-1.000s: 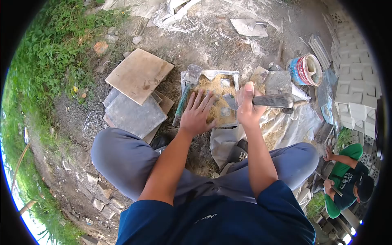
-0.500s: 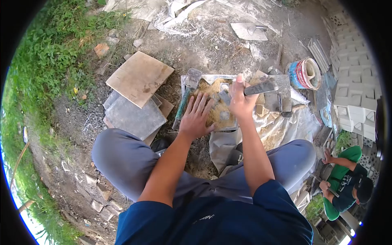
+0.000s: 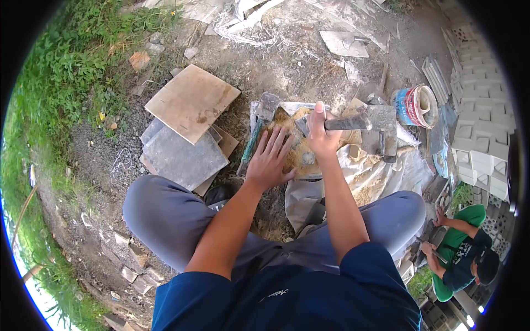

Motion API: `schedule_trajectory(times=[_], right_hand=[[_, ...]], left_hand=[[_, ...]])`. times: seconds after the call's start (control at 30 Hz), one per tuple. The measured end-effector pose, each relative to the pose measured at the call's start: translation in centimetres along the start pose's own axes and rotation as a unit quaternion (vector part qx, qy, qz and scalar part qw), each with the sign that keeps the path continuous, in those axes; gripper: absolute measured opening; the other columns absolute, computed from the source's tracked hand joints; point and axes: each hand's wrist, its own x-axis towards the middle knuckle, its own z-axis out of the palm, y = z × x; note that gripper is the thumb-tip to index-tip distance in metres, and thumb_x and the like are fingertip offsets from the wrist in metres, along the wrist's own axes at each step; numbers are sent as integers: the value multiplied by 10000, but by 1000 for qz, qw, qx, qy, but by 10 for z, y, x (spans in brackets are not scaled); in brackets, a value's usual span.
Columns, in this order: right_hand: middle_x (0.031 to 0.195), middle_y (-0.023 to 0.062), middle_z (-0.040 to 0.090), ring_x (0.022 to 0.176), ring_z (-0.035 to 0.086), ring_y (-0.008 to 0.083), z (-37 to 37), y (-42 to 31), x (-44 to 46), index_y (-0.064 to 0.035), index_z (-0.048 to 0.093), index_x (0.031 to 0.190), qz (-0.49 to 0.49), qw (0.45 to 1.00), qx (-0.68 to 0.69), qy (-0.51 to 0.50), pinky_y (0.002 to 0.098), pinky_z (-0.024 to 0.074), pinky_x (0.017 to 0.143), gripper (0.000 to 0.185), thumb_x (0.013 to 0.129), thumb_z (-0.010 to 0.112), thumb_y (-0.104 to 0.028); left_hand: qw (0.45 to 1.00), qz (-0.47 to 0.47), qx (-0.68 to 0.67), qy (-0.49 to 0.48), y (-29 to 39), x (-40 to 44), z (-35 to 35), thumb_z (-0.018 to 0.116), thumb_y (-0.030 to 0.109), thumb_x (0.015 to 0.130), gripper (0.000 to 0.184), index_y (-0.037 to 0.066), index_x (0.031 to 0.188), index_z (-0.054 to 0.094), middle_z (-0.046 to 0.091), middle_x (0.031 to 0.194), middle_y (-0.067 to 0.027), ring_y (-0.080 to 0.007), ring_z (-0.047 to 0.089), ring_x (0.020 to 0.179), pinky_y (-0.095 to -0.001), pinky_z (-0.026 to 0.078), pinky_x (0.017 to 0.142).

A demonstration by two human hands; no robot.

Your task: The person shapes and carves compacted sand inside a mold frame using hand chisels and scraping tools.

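1. Sand-covered panel: on the ground ahead of the person's knees, partly hidden by both hands; bare sandy strip visible between them.
2. Left hand: palm down, flat, fingers spread over the panel's left part, fingertips pointing to its far side. Looks like it's resting on the sand.
3. Right hand: closed in a fist round a dark-handled tool, thumb up, at the panel's right side. Handle sticks out to the right, blade shows left of the fist. Can't tell if the blade touches the sand.
4. Pale square set in the sand, between the hands, nearer the right wrist.
5. Green-handled tool: along the panel's left edge, just left of the left hand's fingers, blade end away from the person.
6. Grey slab: right of the right hand. Paint bucket beyond it.
7. Tile stack: left of the left hand, well apart from it.
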Motion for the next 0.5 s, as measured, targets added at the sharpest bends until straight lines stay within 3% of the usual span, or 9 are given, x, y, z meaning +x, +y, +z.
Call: schedule_trajectory(times=[0.03, 0.1, 0.27, 0.4, 0.5], right_hand=[[534, -57, 354, 459, 264, 49, 4, -16, 6, -98, 388, 630, 2, 1000, -19, 4, 284, 206, 441, 470, 1074, 504, -203], [559, -59, 417, 484, 320, 35, 0, -56, 15, -83, 438, 626, 80, 987, 141, 7, 266, 231, 437, 460, 1059, 534, -208], [539, -64, 386, 469, 305, 24, 1, 4, -3, -83, 422, 636, 6, 995, 101, -7, 256, 222, 423, 455, 1064, 519, -202], [539, -60, 389, 456, 324, 44, 0, -61, 14, -96, 416, 625, 51, 989, 141, -2, 262, 222, 417, 460, 1064, 514, -190], [547, -57, 401, 470, 339, 43, -6, -2, -2, -82, 437, 631, 35, 995, 90, -20, 266, 239, 429, 456, 1061, 526, -205]], left_hand=[[1000, 1, -4, 4, 0, -2, 1, 676, 570, 826, 952, 75, 1548, 302, 240, 1620, -191, -342, 185, 1526, -522, 135, 1251], [1000, -3, -9, 2, -1, -4, 1, 675, 572, 825, 956, 72, 1549, 300, 239, 1620, -195, -342, 186, 1525, -522, 138, 1250], [1000, -9, -8, -12, 1, -4, -1, 672, 574, 825, 972, 67, 1558, 285, 228, 1624, -204, -343, 189, 1524, -513, 138, 1252], [1000, -9, -11, 1, 0, -6, 1, 669, 576, 825, 975, 68, 1560, 281, 230, 1624, -204, -342, 189, 1524, -508, 132, 1253], [1000, -1, 9, 10, 2, -3, -1, 671, 575, 820, 981, 65, 1561, 281, 232, 1623, -204, -341, 191, 1524, -506, 129, 1254]])
